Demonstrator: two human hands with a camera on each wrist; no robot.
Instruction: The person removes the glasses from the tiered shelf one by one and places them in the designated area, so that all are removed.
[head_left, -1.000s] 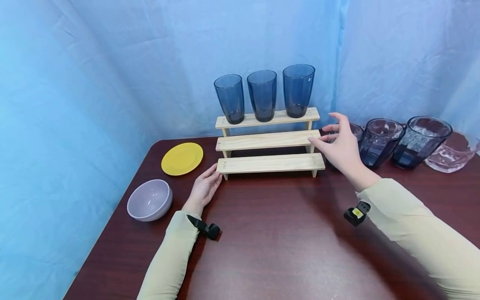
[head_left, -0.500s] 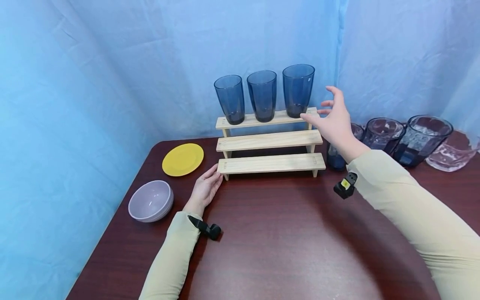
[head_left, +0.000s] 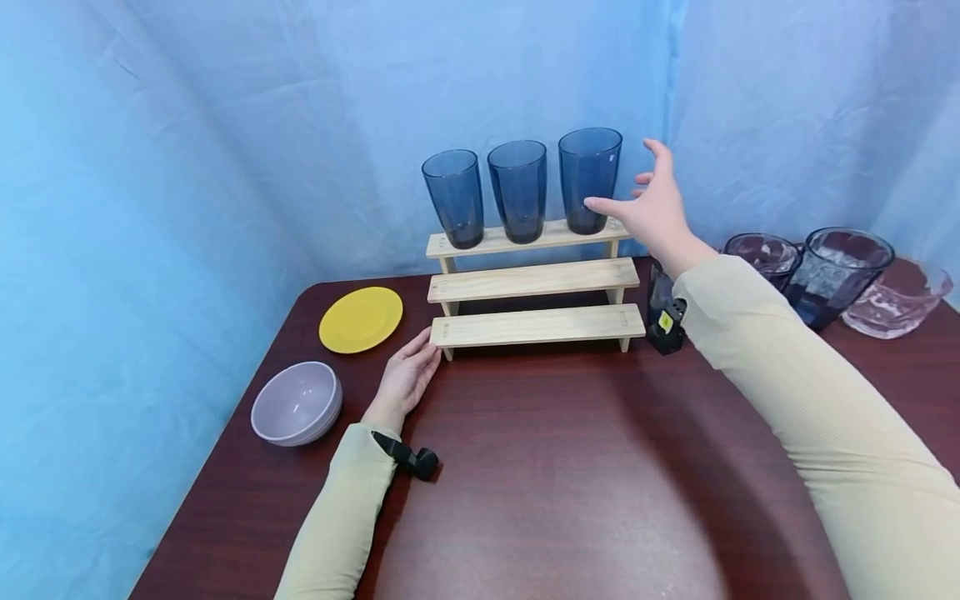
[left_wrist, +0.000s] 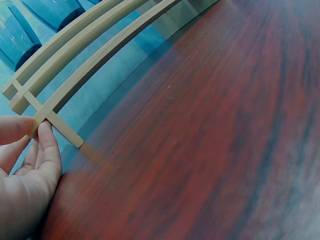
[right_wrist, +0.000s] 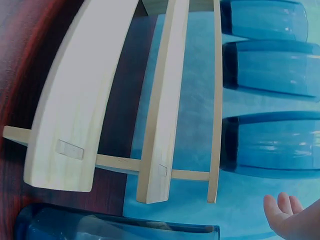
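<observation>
A three-tier wooden display stand [head_left: 536, 326] stands at the table's far edge. On its top tier are three blue glass tumblers in a row: left [head_left: 460, 200], middle [head_left: 521, 193] and right [head_left: 588, 171]. My left hand [head_left: 402, 380] pinches the left end of the lowest board; in the left wrist view the thumb lies over it and the fingers [left_wrist: 46, 147] under it. My right hand [head_left: 654, 208] is raised beside the right tumbler with thumb and fingers spread. Its thumb overlaps the tumbler's lower part in the head view, and nothing is held.
A yellow plate [head_left: 362, 320] and a lilac bowl [head_left: 297, 403] sit on the left of the table. More dark blue tumblers [head_left: 838, 271] and a clear pinkish glass bowl [head_left: 896, 308] stand at the right, partly behind my right arm. A blue curtain [head_left: 360, 108] hangs behind.
My right hand has risen from beside the middle tier to the right tumbler on the top tier. The left hand keeps its pinch on the lowest board.
</observation>
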